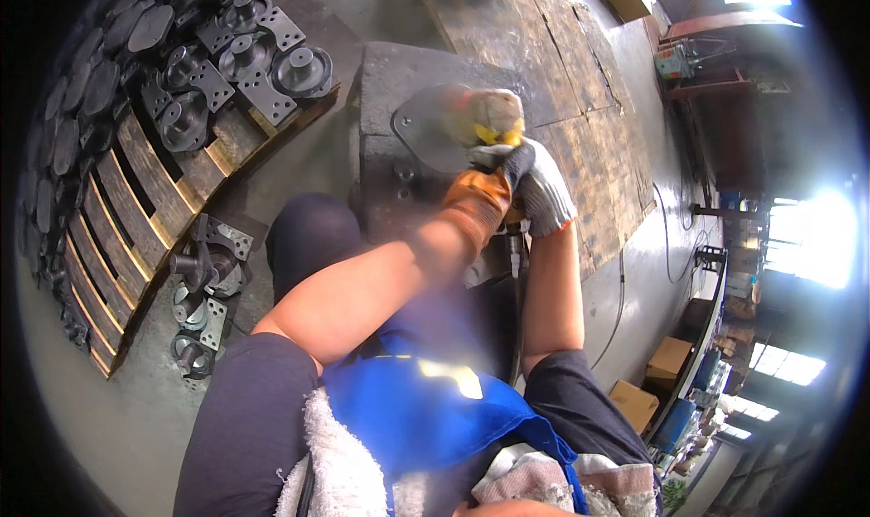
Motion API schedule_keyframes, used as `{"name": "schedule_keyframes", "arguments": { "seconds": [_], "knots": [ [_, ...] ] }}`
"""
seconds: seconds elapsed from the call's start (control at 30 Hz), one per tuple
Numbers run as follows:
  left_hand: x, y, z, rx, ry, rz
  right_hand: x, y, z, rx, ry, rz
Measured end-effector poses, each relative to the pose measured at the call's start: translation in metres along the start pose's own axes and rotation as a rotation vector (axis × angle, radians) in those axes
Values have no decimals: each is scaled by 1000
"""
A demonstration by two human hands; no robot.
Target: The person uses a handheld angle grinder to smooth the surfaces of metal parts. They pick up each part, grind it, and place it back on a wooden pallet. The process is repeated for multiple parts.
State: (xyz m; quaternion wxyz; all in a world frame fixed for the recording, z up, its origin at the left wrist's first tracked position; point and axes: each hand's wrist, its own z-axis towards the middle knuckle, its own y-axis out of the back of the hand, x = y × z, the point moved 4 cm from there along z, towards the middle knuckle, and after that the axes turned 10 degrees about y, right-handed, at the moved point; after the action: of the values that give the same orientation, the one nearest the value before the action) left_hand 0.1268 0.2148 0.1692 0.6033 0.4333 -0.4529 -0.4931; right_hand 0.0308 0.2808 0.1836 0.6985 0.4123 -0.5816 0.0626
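Observation:
A handheld grinding tool with a pale, blurred spinning disc presses on a dark flat metal plate that lies on a steel block. My left hand, in an orange glove, grips the tool body. My right hand, in a grey knit glove, also holds the tool, just to the right. A hose or cable drops from the tool between my forearms.
A wooden pallet at left carries several dark cast metal flanged parts. More such parts lie on the concrete floor beside my knee. Wooden boards lie beyond the block. Cardboard boxes and shelving stand at right.

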Motion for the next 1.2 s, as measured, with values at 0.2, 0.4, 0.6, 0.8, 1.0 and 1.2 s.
{"name": "schedule_keyframes", "arguments": {
  "seconds": [0.2,0.4,0.6,0.8,1.0,1.2],
  "knots": [
    [22,-4,17,173,-237,-427,6,-6,10,-133,-197,262],
    [19,5,13,300,1,-771,26,-12,-4,-223,-422,257],
    [18,0,-8,230,98,-860,15,-25,-21,-148,-354,119],
    [10,1,-12,495,273,-983,13,-31,-19,28,-232,267],
    [-20,-19,-29,571,420,-1202,38,-28,-59,49,-20,-218],
    [30,21,-26,326,178,-834,11,-43,-24,42,-73,213]
  ]
}}
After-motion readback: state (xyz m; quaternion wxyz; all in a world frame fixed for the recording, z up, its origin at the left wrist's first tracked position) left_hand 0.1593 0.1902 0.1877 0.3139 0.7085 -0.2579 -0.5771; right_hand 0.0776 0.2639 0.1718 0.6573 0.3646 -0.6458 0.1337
